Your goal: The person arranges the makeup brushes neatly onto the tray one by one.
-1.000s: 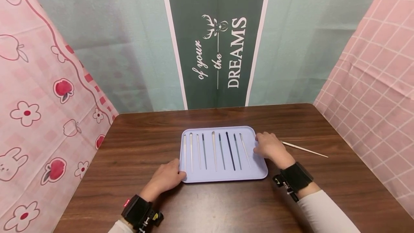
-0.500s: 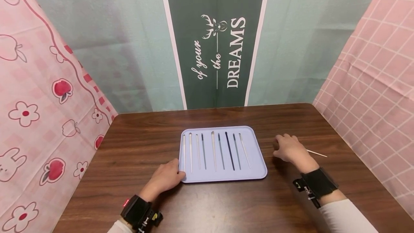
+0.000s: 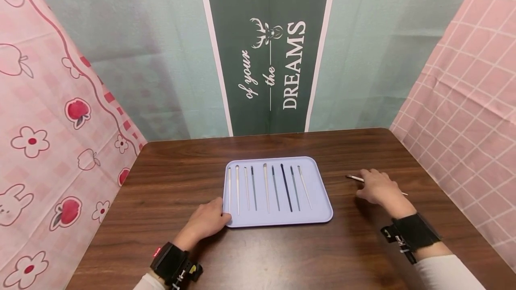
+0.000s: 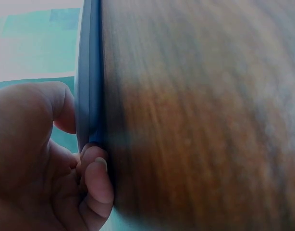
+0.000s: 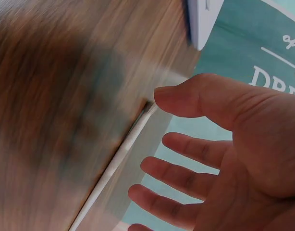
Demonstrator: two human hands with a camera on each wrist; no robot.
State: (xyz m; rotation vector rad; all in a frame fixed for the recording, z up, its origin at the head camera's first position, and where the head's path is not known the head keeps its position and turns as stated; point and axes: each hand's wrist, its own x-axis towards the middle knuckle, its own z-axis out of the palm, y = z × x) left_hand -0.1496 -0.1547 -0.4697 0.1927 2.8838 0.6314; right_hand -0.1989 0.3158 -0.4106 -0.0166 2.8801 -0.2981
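Note:
A lavender tray (image 3: 278,224) lies on the table with several slim makeup brushes in a row, among them a dark one (image 3: 286,188) and a pale one (image 3: 266,188). My left hand (image 3: 206,219) holds the tray's near left corner, thumb over the rim and fingertips at its edge in the left wrist view. To the right of the tray, my right hand (image 3: 379,187) hovers over a loose pale brush (image 3: 355,178) on the table. Its thumb and fingers are spread apart around nothing in the right wrist view, with the brush (image 5: 119,156) lying beyond the fingertips.
The brown wooden table (image 3: 266,258) backs onto a green curtain (image 3: 270,120) with white lettering. Pink patterned cloth (image 3: 60,147) hangs at the left, and pink checked cloth (image 3: 463,115) at the right. Black straps with cameras sit on both wrists.
My right hand has let go of the tray's right edge and moved right, over the loose brush. The left hand stays at the tray's corner, and the tray has hardly moved.

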